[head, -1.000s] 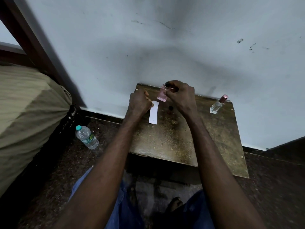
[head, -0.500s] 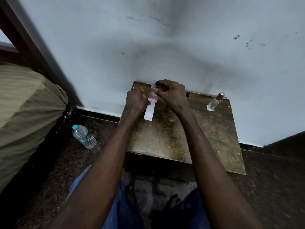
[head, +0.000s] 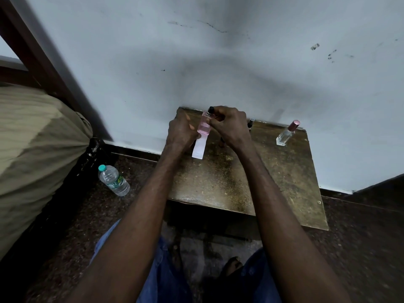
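Knees (head: 166, 272) in blue jeans sit below the tabletop's (head: 240, 182) near edge, where the wood lies bare across to the near right corner. On the floor to its left lies a water bottle (head: 113, 180), beside a bed (head: 32, 149). Above the far left corner the left hand (head: 181, 132), fingers curled, pinches a paper strip (head: 199, 147). The right hand (head: 229, 125) grips a pink bottle (head: 204, 125) upright, just over the strip's top. A small dark thing (head: 251, 123) stands behind that hand at the far edge, and a clear bottle (head: 285, 134) stands near the far right corner, with the wall (head: 218, 62) close behind.
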